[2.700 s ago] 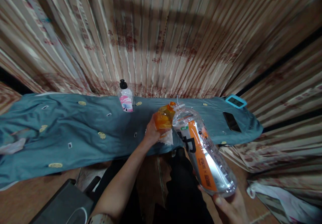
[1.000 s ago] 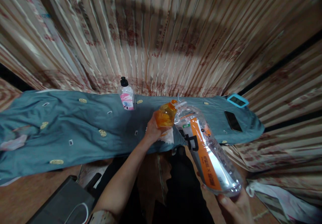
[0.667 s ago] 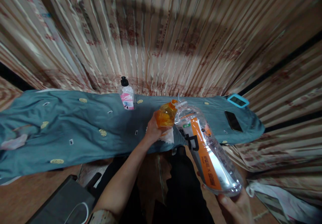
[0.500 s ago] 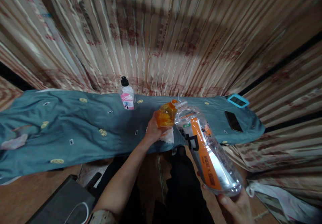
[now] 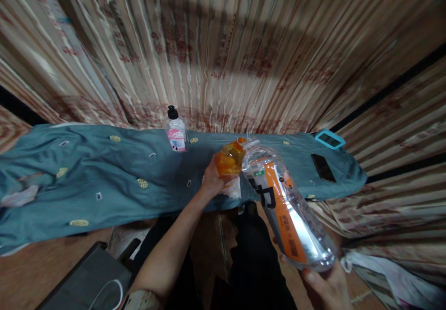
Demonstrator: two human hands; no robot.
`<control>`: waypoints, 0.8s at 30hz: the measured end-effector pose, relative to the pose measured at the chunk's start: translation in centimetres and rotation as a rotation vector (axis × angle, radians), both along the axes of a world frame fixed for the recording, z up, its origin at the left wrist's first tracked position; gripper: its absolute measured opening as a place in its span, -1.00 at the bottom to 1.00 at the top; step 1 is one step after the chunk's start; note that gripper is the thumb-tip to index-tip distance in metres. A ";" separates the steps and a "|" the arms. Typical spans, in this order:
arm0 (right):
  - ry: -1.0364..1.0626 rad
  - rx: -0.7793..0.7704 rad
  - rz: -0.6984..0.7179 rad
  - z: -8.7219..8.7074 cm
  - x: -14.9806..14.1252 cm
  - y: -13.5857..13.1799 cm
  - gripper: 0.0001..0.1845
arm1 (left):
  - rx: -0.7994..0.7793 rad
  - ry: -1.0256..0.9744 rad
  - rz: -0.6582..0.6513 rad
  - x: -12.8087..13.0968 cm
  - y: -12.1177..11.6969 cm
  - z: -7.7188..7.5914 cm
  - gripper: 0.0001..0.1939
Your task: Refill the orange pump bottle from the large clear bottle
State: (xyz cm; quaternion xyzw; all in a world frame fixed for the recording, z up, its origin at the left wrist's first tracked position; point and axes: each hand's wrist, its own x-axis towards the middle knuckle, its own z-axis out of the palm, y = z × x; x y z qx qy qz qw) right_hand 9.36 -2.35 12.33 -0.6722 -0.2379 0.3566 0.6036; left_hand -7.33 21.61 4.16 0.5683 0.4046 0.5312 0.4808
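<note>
The left hand (image 5: 212,177) is curled around the body of a small orange bottle (image 5: 230,160), its fingers closed against the side, and holds it above the front part of a teal cloth (image 5: 163,184), near the middle of its length. The right hand (image 5: 324,282) is partly open, cupping the base of a large clear bottle (image 5: 287,208) with the thumb on the near end and fingertips showing along the side. This large bottle lies tilted, its neck raised toward the orange bottle's mouth; the two necks meet or nearly meet, and whether they touch cannot be told. Orange colour fills the small bottle, though whether it belongs to the liquid or the plastic is unclear. The clear bottle has a silver and orange label, and how much liquid it holds cannot be told. A white tissue (image 5: 234,189) lies below the left hand. Farther back on the cloth stands a clear bottle with a black cap (image 5: 177,136) and a pink label; its fill level is hard to make out.
</note>
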 end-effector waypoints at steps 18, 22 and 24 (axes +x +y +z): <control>0.041 0.010 0.035 -0.2 0.2 -0.2 -0.08 | -0.007 0.040 0.018 -0.1 0.0 -0.1 -0.24; 0.026 0.020 0.055 -1.4 1.6 -0.7 -0.19 | -0.023 0.024 0.006 0.0 0.0 0.0 -0.25; -0.022 0.024 0.049 -1.8 2.2 -0.8 -0.28 | -0.035 0.013 0.004 0.0 0.0 0.1 -0.23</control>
